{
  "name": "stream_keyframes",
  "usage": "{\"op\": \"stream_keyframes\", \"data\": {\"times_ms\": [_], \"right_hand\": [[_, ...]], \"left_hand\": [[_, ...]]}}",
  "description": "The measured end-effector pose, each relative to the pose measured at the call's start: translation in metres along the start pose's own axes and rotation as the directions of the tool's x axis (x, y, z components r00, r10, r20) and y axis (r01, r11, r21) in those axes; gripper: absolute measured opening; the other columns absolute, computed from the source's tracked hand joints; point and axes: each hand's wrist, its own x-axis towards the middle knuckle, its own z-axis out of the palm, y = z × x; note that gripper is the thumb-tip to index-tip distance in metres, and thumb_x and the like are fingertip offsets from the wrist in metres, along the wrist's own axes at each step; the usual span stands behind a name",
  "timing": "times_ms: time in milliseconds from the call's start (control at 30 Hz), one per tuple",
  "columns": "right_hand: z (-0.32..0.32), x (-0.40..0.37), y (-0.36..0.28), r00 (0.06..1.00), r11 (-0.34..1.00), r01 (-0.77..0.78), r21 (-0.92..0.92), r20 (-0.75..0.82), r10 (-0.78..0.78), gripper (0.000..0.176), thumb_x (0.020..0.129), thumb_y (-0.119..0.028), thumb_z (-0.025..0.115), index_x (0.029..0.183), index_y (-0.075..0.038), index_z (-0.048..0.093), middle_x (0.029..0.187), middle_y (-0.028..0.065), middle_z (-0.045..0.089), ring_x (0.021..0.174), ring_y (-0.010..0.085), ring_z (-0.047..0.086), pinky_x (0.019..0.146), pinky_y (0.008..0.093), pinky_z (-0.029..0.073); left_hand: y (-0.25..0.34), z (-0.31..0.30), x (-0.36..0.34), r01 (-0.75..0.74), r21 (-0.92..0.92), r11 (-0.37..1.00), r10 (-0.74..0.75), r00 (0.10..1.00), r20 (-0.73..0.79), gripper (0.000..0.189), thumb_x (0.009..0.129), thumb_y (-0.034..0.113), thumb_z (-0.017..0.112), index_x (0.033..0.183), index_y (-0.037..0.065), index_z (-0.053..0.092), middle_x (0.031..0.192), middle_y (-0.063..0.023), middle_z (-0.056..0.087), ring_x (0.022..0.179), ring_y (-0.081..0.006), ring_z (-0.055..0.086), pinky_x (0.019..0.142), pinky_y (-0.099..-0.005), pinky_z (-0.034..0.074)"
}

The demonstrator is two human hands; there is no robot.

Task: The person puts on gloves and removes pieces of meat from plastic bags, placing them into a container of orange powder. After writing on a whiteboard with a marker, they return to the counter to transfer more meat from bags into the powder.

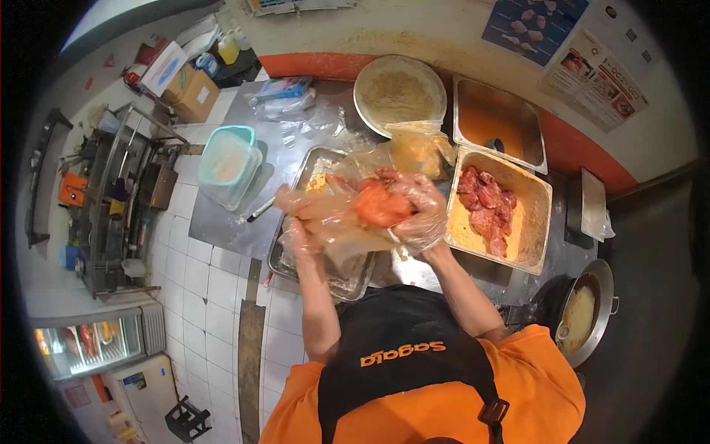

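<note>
Both hands wear clear plastic gloves. A clear plastic bag (336, 233) stretches between them above a metal tray. My left hand (299, 231) is closed on the bag's left side. My right hand (423, 211) wraps round its other end, where a bright orange-red lump of meat (381, 205) shows. Below lies the metal tray (356, 287), with pale flour-like residue and yellowish bits. Right of my right hand, pieces of raw marinated meat (487, 203) sit in a rectangular pan (534, 222) coated with yellow batter. Another bag with yellowish contents (416, 153) lies just beyond my hands.
A round basin of flour (398, 92) and a pan of orange liquid (492, 111) stand against the wall. A turquoise tub (228, 166) is on the left of the metal table (214, 229). At the right sits a wok of oil (584, 314).
</note>
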Motion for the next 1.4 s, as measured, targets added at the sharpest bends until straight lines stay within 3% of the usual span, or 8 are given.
{"op": "stream_keyframes", "data": {"times_ms": [233,300,367,667,900,967,1067,1400], "right_hand": [[-0.086,0.024,0.012,0.951,0.935,-0.207,0.286,-0.165,0.261,0.043,0.074,-0.017,0.087,0.109,-0.003,0.066,0.124,0.0147,0.067,0.121,0.0296,0.063,0.101,0.0400,0.054],[-0.133,0.021,0.019,0.987,0.979,-0.137,-0.151,-0.103,0.123,0.049,0.076,-0.017,0.086,0.119,-0.006,0.066,0.122,0.0159,0.067,0.118,0.0312,0.064,0.100,0.0408,0.054],[-0.174,0.008,0.027,0.984,0.825,-0.116,-0.553,0.048,0.170,0.054,0.077,-0.016,0.085,0.126,-0.009,0.065,0.126,0.0164,0.064,0.117,0.0313,0.064,0.100,0.0406,0.052],[-0.104,-0.020,-0.008,0.793,0.810,-0.573,-0.119,0.169,0.586,0.059,0.082,-0.016,0.078,0.137,-0.005,0.058,0.131,0.0191,0.060,0.119,0.0307,0.062,0.100,0.0416,0.051],[0.045,-0.009,0.110,0.781,0.741,-0.612,-0.276,-0.060,0.622,0.060,0.085,-0.033,0.067,0.136,-0.003,0.054,0.109,0.0265,0.069,0.099,0.0445,0.067,0.086,0.0501,0.053],[0.060,-0.012,0.140,0.874,0.847,-0.415,-0.332,0.114,0.472,0.040,0.087,-0.027,0.064,0.121,-0.007,0.067,0.105,0.0219,0.071,0.092,0.0406,0.069,0.080,0.0483,0.054],[0.068,-0.035,0.097,0.984,0.984,-0.175,-0.044,-0.047,0.173,0.026,0.089,-0.023,0.057,0.100,-0.007,0.074,0.103,0.0192,0.072,0.094,0.0397,0.069,0.080,0.0472,0.054],[0.065,-0.083,0.029,0.775,0.939,-0.328,0.102,0.598,0.206,0.031,0.089,-0.018,0.049,0.101,-0.002,0.072,0.098,0.0244,0.069,0.097,0.0414,0.065,0.090,0.0476,0.050]], "left_hand": [[0.023,-0.062,-0.008,-0.077,0.259,0.963,0.075,0.997,0.019,0.036,0.093,0.032,0.060,0.120,0.009,0.062,0.119,-0.0113,0.068,0.109,-0.0288,0.065,0.091,-0.0419,0.054],[0.036,-0.052,-0.021,-0.244,0.378,0.893,0.266,0.964,-0.006,0.024,0.088,0.021,0.069,0.109,0.010,0.067,0.106,-0.0091,0.073,0.100,-0.0263,0.069,0.084,-0.0386,0.055],[0.048,-0.044,-0.038,-0.480,0.850,0.215,0.558,0.775,0.297,0.026,0.086,0.020,0.071,0.109,0.009,0.067,0.104,-0.0077,0.072,0.098,-0.0235,0.069,0.085,-0.0354,0.055],[0.004,-0.014,-0.065,-0.252,0.222,0.942,0.252,0.967,0.029,0.031,0.091,0.014,0.066,0.120,0.005,0.062,0.119,-0.0105,0.067,0.108,-0.0243,0.065,0.095,-0.0355,0.053],[-0.067,-0.033,0.050,-0.054,-0.527,0.848,0.017,0.997,-0.074,0.039,0.095,0.013,0.062,0.132,0.004,0.057,0.138,-0.0136,0.060,0.123,-0.0275,0.060,0.104,-0.0362,0.050],[-0.105,-0.080,0.086,-0.468,0.516,0.717,0.384,0.884,0.267,0.043,0.097,0.019,0.059,0.138,0.007,0.055,0.141,-0.0148,0.059,0.126,-0.0302,0.059,0.108,-0.0427,0.048],[-0.067,-0.002,0.020,0.223,-0.455,0.862,-0.255,0.967,-0.009,0.054,0.098,0.031,0.060,0.146,0.009,0.048,0.140,-0.0149,0.059,0.126,-0.0326,0.059,0.110,-0.0488,0.047],[-0.076,-0.011,-0.054,0.064,-0.456,0.888,-0.084,0.996,-0.025,0.048,0.103,0.038,0.054,0.142,0.010,0.052,0.135,-0.0128,0.062,0.120,-0.0297,0.062,0.103,-0.0458,0.051]]}}
